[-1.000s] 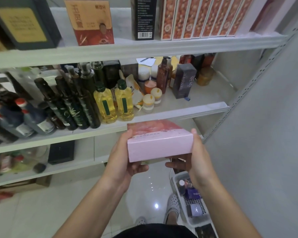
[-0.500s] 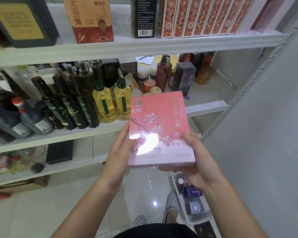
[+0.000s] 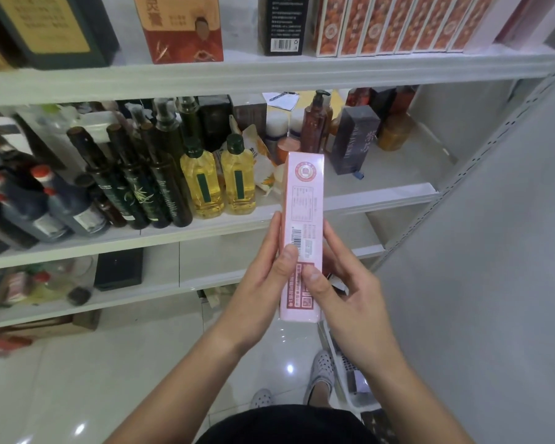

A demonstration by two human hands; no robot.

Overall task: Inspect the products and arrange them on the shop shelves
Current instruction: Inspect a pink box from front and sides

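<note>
1. The pink box point(image 3: 303, 219) is stood on end now, with its narrow printed side and barcode turned towards us. Half a second ago its broad blossom face was showing, and a second ago it lay flat with a long plain side towards us.
2. The left hand point(image 3: 260, 283) has a grip on the box's left side: the thumb point(image 3: 285, 261) presses the printed face just under the barcode, and the fingers run up the left edge.
3. The right hand point(image 3: 350, 293) holds the other side, with its thumb point(image 3: 313, 280) on the red lower panel and its fingers going round the right edge. It has come up from under the box to beside it.
4. The box is in the air between both hands, resting on nothing, in front of the lip of the middle shelf point(image 3: 382, 195).
5. At 9 o'clock from the box top stand two yellow oil bottles point(image 3: 202, 184), with a row of dark green bottles point(image 3: 161, 184) beyond them.
6. At 1 o'clock a dark carton point(image 3: 353, 142) stands upright, and at 12 o'clock there is a brown pump bottle point(image 3: 314, 123).
7. At 5 o'clock, down on the floor, is a white basket point(image 3: 340, 360), partly hidden by the right forearm.
8. The goods on the shelves sit where they did a second ago; only the box has turned.
</note>
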